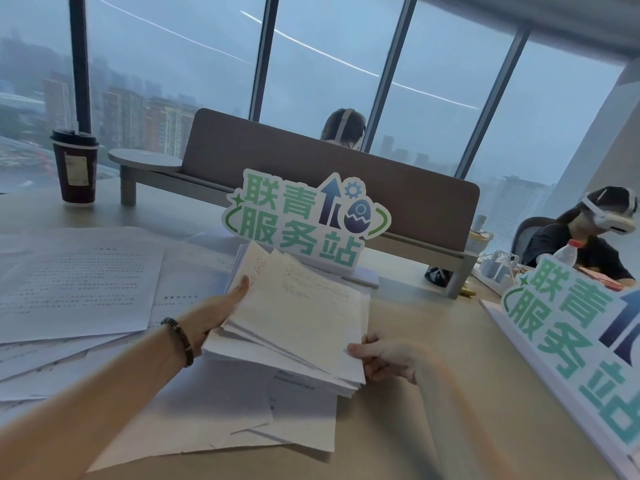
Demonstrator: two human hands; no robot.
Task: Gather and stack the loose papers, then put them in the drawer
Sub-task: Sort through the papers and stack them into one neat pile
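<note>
Containers: lidded paper cup (74,167) upright at far left of desk (408,341), contents hidden by lid; plastic bottle (566,253) with red cap at far right, behind a green sign (575,336), contents not discernible; no drawer in view

Hands: left hand (214,315) grips the left edge of the paper stack (298,317), thumb lying on the top sheet, fingers hidden beneath; beaded bracelet (180,341) on that wrist; right hand (384,362) pinches the stack's near right corner, thumb on top, fingers curled under

Stack: held between both hands above the desk, tilted, edges uneven and fanned, just in front of a second green sign (304,220); loose sheets (76,285) spread over the desk to the left; more loose sheets (225,410) lie under and in front of the stack
</note>
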